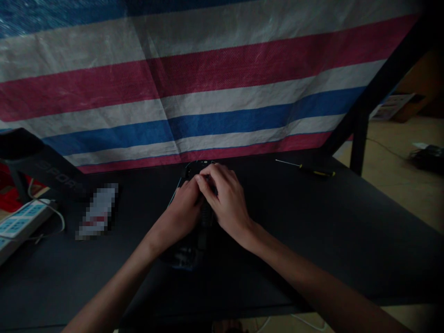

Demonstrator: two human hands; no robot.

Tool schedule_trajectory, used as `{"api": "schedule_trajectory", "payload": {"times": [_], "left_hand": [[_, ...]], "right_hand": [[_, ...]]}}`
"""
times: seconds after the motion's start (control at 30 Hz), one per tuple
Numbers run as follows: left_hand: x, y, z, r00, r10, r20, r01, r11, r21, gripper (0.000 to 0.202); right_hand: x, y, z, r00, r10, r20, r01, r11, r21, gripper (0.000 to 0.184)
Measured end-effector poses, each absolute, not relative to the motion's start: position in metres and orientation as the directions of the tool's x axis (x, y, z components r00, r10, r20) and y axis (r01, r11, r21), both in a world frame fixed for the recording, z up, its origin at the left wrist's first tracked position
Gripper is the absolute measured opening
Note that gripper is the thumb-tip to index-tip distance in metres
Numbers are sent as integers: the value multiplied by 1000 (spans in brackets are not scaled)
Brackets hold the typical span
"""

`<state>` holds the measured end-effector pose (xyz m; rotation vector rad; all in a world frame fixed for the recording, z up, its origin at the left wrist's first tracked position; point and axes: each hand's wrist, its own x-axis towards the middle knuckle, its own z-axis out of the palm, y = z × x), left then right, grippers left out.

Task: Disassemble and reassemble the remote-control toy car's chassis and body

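A black object [185,256] lies on the dark table under both my hands; its kind is hard to tell in the dim light. Its far end has a rounded edge with small light spots, and a ribbed part shows between my wrists. My left hand [183,203] is closed against its left side, the fingers curled and mostly hidden. Bent over the top from the right, my right hand [229,196] has its thumb and fingertips drawn together beside the left thumb. Whatever lies between those fingertips is hidden.
A screwdriver [317,171] with a black and yellow handle lies at the back right of the black table [312,240]. On the left are a blurred-out flat item [99,210], a power strip [26,219] with a cable, and a dark tube-like item [52,169]. A striped sheet [215,83] hangs behind.
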<state>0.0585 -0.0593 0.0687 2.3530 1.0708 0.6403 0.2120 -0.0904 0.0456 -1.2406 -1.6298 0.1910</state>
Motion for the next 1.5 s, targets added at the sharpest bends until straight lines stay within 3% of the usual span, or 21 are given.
{"api": "schedule_trajectory", "payload": {"times": [0.1,0.2,0.37,0.5,0.6,0.73,0.93,1.07,1.2,1.27,1.37,1.5], "left_hand": [[63,-59,68,550,799,244,563,-570,598,14],[66,-56,66,522,816,249,592,-557,583,12],[64,-47,64,480,849,220,593,-499,632,4],[55,-44,71,547,816,187,568,-525,633,10],[43,-49,80,669,734,116,543,-590,598,26],[32,-62,84,671,732,120,586,-622,520,38],[39,-74,78,631,757,167,661,-638,396,34],[44,-76,78,600,782,169,688,-612,391,31],[46,-75,81,603,784,146,691,-605,396,27],[46,-73,82,608,784,126,695,-602,392,24],[46,-72,83,617,780,107,700,-606,378,22],[46,-70,82,639,761,110,688,-629,362,20]], "right_hand": [[216,-90,49,21,875,484,484,415,-771,39],[218,-94,52,27,898,440,303,412,-860,42],[224,-100,51,-50,923,381,106,384,-917,13],[237,-86,40,-82,952,295,-59,291,-955,39],[251,-72,32,33,968,250,-142,252,-957,41],[261,-64,27,234,958,164,-234,219,-947,37],[261,-63,26,256,958,130,-352,217,-911,39],[265,-59,27,373,921,110,-347,248,-904,51],[280,-54,25,313,949,31,-305,132,-943,57],[287,-53,23,186,982,22,-122,46,-992,58],[290,-53,17,-5,999,41,213,41,-976,56],[278,-56,10,-111,993,27,304,60,-951,48]]}}
